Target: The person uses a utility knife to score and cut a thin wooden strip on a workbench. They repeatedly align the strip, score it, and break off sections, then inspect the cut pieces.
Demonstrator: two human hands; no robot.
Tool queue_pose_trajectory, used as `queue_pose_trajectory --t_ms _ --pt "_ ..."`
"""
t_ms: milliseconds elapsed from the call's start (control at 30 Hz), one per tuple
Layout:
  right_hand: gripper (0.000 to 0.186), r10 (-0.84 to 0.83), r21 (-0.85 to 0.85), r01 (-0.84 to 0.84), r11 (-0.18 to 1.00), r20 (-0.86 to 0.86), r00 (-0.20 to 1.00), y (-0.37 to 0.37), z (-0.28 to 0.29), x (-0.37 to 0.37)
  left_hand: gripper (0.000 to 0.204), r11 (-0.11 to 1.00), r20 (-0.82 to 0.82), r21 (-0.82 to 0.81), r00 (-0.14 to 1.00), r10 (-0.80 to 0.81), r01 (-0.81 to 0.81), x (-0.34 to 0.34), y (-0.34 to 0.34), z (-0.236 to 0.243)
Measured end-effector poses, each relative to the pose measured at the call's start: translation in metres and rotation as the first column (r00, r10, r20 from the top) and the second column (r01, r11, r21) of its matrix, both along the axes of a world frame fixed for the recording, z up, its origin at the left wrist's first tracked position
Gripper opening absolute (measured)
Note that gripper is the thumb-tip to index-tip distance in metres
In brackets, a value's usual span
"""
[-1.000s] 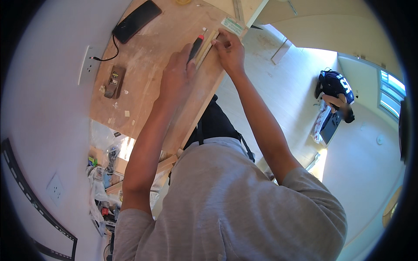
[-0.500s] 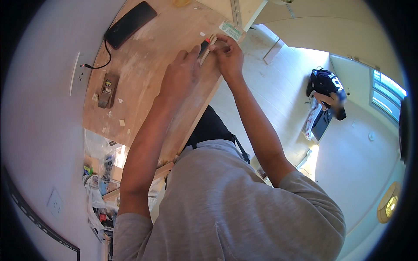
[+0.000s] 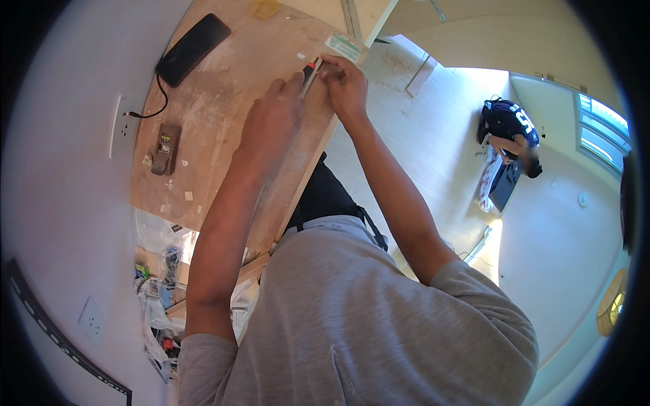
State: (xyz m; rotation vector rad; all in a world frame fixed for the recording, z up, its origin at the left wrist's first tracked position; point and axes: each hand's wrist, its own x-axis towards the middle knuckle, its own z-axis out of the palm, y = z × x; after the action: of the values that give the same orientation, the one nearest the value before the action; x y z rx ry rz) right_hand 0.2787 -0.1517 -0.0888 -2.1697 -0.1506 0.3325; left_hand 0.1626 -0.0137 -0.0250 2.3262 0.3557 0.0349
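My left hand (image 3: 271, 122) is closed over the workbench top, its fingers around a slim black-and-red tool (image 3: 309, 70), mostly hidden by the hand; its exact kind does not show. Right beside the tool runs a thin wooden strip (image 3: 311, 80), close to the bench's right edge. The far end of that strip is pinched between the fingers of my right hand (image 3: 347, 89), just beyond the tool's red end. Whether the left fingers press on the strip as well is hidden.
On the plywood bench (image 3: 210, 108) lie a black phone (image 3: 193, 51) on a cable, a small wooden hand plane (image 3: 166, 149) and a green-and-white label (image 3: 343, 47). A wall socket (image 3: 120, 127) is at left, bagged clutter (image 3: 159, 298) below. Another person (image 3: 511, 128) crouches far right.
Both hands, with the tool and the strip, appear slightly further left in the picture. The bench and phone have shifted the same way, so the view has turned a little. Both grips look unchanged.
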Motion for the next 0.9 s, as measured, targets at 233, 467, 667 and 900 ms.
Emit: queue_pose_trajectory --t_ms 233,467,667,900 --pt "0.025 -0.115 0.119 0.104 0.987 0.087 0.990 0.010 -0.010 -0.007 0.040 0.999 -0.017 0.024 1.000 0.025 -0.025 -0.007 -0.006 -0.005" --pt "0.023 -0.086 -0.022 0.085 0.996 -0.035 0.996 0.017 -0.014 -0.001 0.040 0.996 -0.073 0.087 0.997 -0.011 0.017 -0.001 -0.005 0.003" --pt "0.022 -0.086 -0.044 0.085 0.995 -0.038 0.996 0.020 -0.026 0.004 0.043 0.993 -0.176 0.109 0.984 -0.034 0.053 0.006 -0.007 0.012" --pt "0.020 -0.168 -0.149 0.154 0.977 -0.087 0.982 0.029 -0.015 0.005 0.044 0.995 -0.182 0.081 0.982 -0.042 0.058 0.003 -0.004 0.008"
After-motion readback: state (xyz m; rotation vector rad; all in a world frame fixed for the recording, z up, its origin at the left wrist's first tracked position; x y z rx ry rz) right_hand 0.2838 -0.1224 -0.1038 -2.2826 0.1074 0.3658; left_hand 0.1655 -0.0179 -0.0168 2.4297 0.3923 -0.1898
